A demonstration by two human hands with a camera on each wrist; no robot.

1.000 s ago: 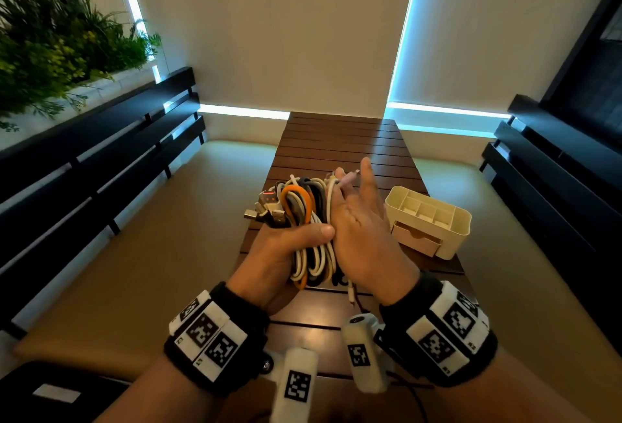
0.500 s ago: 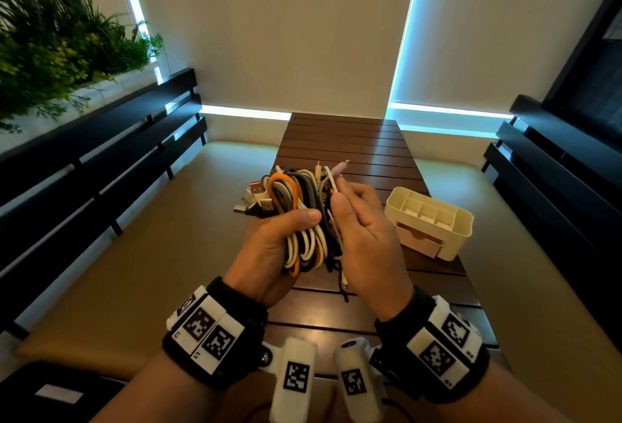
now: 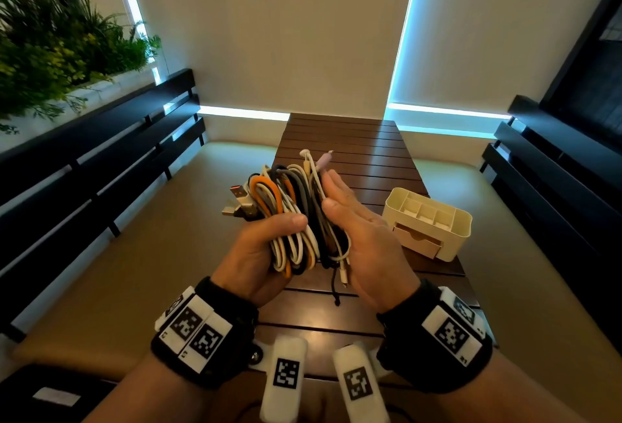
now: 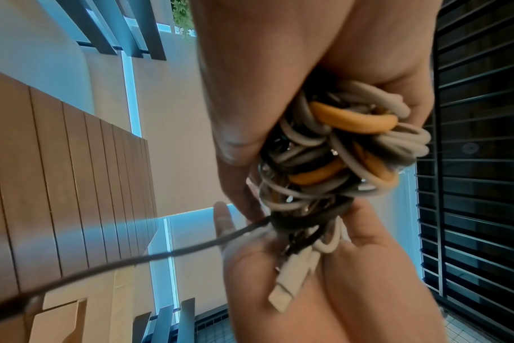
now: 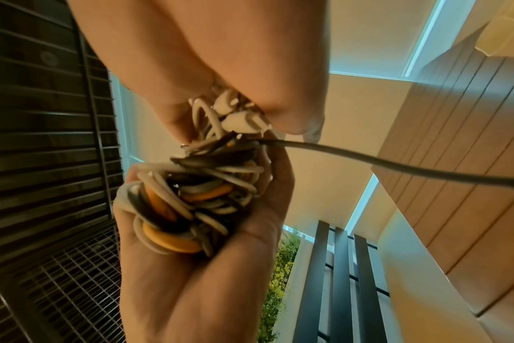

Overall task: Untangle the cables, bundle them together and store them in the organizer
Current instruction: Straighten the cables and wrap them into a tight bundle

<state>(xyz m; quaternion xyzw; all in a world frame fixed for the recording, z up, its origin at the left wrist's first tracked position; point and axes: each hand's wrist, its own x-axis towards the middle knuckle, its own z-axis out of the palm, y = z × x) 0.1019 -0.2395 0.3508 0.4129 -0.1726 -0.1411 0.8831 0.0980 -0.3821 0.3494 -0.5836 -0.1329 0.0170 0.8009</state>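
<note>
A coiled bundle of cables in white, orange, grey and black is held upright above the wooden table. My left hand grips its middle, thumb across the front. My right hand lies flat against the bundle's right side with straight fingers, and loose ends rest in its palm. A white connector and a thin black cord hang below. USB plugs stick out to the left. The cream organizer stands on the table to the right, with open compartments on top and a small drawer.
Dark slatted benches with beige cushions run along both sides, the left bench and the right bench. Green plants stand behind the left bench. The table's slats stretch away beyond the hands.
The bundle has risen slightly and come nearer. My right hand went from spread fingers to pinching a cable end, and now lies flat along the bundle. My left hand has kept its grip.
</note>
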